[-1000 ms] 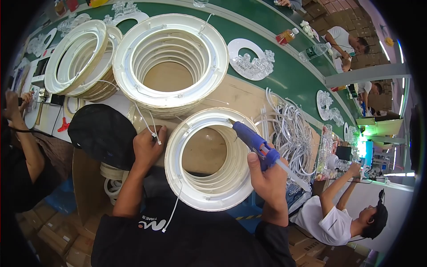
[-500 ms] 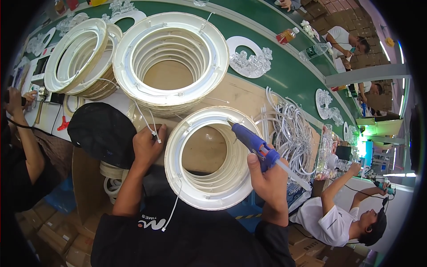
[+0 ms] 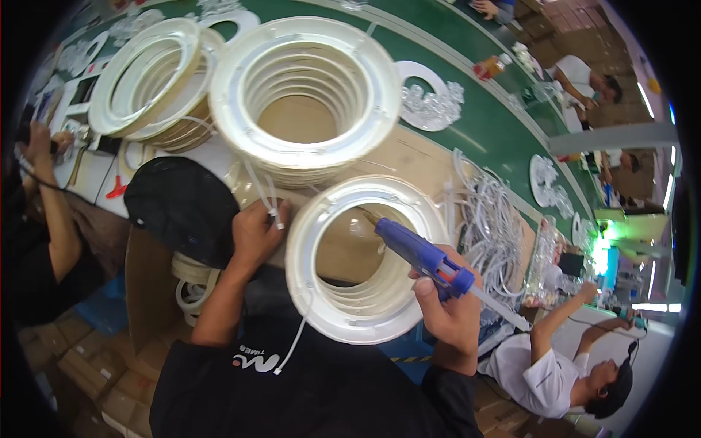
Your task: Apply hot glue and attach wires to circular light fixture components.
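Note:
A stack of white plastic rings [image 3: 332, 306] stands right in front of me on the wooden bench. My right hand [image 3: 449, 310] grips a blue glue gun [image 3: 422, 255] whose nozzle points into the inner wall of the top ring. My left hand [image 3: 255, 233] rests at the ring's left side and pinches thin white wires [image 3: 264, 196] between its fingers. A white cable [image 3: 296, 339] hangs down from the ring's front edge.
Two taller stacks of white rings [image 3: 303, 80] [image 3: 150, 84] stand behind. A black cap [image 3: 179, 208] lies at my left. A bundle of white cables [image 3: 493, 226] lies at the right. Other people work at the left [image 3: 51, 219] and lower right [image 3: 555, 365].
The glue gun's nozzle has shifted slightly along the ring's inner wall. My left hand stays put on the wires. The person at the lower right has moved an arm.

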The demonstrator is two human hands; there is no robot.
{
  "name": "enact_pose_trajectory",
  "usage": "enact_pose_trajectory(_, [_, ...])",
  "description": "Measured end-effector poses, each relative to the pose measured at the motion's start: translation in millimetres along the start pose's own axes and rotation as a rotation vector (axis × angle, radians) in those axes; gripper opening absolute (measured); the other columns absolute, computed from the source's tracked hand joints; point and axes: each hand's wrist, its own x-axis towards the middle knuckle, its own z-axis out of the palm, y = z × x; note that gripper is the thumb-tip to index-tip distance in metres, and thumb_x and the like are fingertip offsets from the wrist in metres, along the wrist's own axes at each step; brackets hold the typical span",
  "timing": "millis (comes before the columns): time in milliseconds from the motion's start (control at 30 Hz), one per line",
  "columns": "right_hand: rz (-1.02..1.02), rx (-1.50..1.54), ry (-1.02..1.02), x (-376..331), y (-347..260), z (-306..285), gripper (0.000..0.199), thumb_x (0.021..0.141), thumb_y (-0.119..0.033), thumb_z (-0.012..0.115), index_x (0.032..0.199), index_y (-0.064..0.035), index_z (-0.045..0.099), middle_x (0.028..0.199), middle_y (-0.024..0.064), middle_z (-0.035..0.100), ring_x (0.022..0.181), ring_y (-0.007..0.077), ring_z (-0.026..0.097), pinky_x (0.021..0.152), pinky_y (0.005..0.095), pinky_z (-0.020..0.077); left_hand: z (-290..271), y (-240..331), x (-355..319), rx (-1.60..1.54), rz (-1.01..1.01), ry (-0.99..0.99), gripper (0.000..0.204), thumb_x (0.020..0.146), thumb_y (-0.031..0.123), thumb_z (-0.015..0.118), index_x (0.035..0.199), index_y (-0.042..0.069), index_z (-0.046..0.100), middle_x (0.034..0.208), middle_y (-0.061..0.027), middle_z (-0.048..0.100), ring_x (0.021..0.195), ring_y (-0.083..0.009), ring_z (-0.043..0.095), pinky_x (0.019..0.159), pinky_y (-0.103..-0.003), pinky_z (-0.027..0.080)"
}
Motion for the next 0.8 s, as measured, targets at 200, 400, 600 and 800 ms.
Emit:
enact_pose_trajectory(200, [-0.055,-0.188,-0.198,13.5,-6.9,11.7,0.029,0.090,-0.028,0.072,0.090,-0.0020,0.061,0.074,0.0137,0.059,0.066,0.0356,0.061,0.060,0.0409,0.0481,5.2,-8.0,-2.0,-0.004,0.005,-0.023,0.023,0.089,0.021,0.071,0.075,0.003,0.066,0.064,-0.0152,0.058,0.052,-0.0334,0.056,0.051,-0.041,0.044])
enact_pose_trajectory(400, [-0.071,-0.232,-0.221,19.3,-8.6,17.7,0.031,0.092,-0.030,0.071,0.086,-0.0022,0.059,0.069,0.0136,0.055,0.063,0.0359,0.057,0.057,0.0433,0.0442,-2.0,-2.3,-1.0,-0.014,-0.030,-0.077,0.019,0.091,0.020,0.072,0.082,0.004,0.072,0.071,-0.0152,0.068,0.062,-0.0319,0.068,0.057,-0.038,0.052])
enact_pose_trajectory(600, [-0.050,-0.214,-0.194,22.0,-8.2,21.6,0.033,0.093,-0.032,0.069,0.086,-0.0015,0.059,0.070,0.0140,0.055,0.064,0.0362,0.056,0.057,0.0433,0.0443,-0.8,-2.6,-1.7,-0.038,-0.019,-0.043,0.018,0.090,0.019,0.074,0.081,0.003,0.072,0.069,-0.0149,0.068,0.060,-0.0314,0.068,0.056,-0.038,0.053])
enact_pose_trajectory(800, [-0.046,-0.246,-0.191,24.9,-15.0,20.5,0.033,0.093,-0.031,0.070,0.085,-0.0011,0.060,0.070,0.0142,0.056,0.064,0.0360,0.056,0.058,0.0432,0.0445,-0.3,-4.9,-0.4,-0.025,-0.017,-0.057,0.018,0.089,0.020,0.074,0.081,0.003,0.072,0.069,-0.0153,0.068,0.060,-0.0312,0.068,0.056,-0.037,0.053])
